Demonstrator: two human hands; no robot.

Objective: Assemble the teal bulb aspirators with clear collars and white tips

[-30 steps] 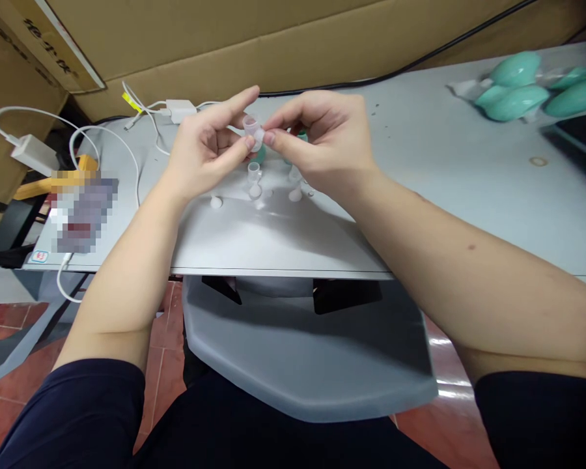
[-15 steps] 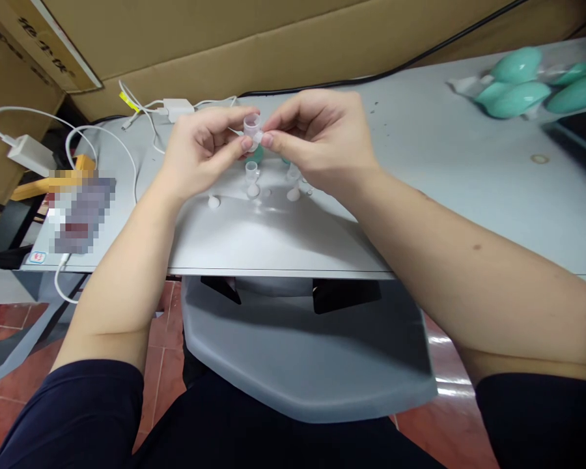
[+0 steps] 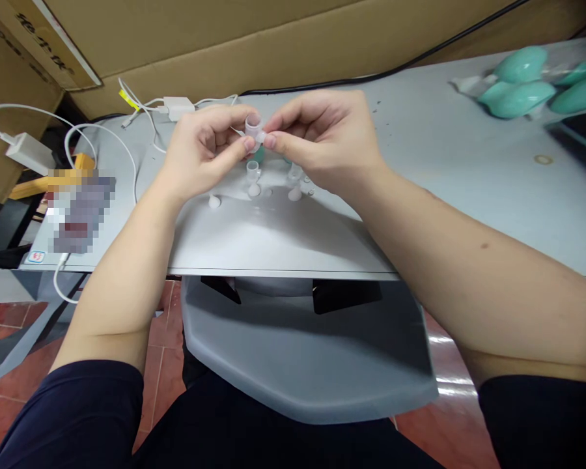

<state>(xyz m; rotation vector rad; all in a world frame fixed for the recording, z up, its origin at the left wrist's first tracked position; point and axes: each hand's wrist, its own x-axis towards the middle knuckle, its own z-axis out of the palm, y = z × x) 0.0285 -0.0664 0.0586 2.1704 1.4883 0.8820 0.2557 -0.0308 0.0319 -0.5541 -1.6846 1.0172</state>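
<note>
Between thumb and fingers, my left hand [image 3: 209, 140] holds a small translucent plastic connector [image 3: 253, 126], its round opening facing up. My right hand [image 3: 317, 133] is closed in a pinch on a small whitish piece [image 3: 262, 137] at the connector's right side; I cannot tell whether this is a separate part or its side spout. Below the hands, a similar clear connector [image 3: 252, 169] stands on the table with a white rounded valve-like piece [image 3: 254, 189] at its foot. Another white piece [image 3: 295, 193] lies to the right, and one more white piece [image 3: 215, 202] to the left. Something teal [image 3: 258, 155] is partly hidden behind the fingers.
Shiny teal dome-shaped things [image 3: 522, 85] lie at the table's back right, near a dark flat object [image 3: 579, 150]. A phone [image 3: 83, 215], blurred out, lies left with white cables and a white charger [image 3: 178, 108]. A grey chair [image 3: 303, 365] stands against the front edge.
Both hands stay almost in place on the connector, which tilts slightly. The whole view has shifted a little.
</note>
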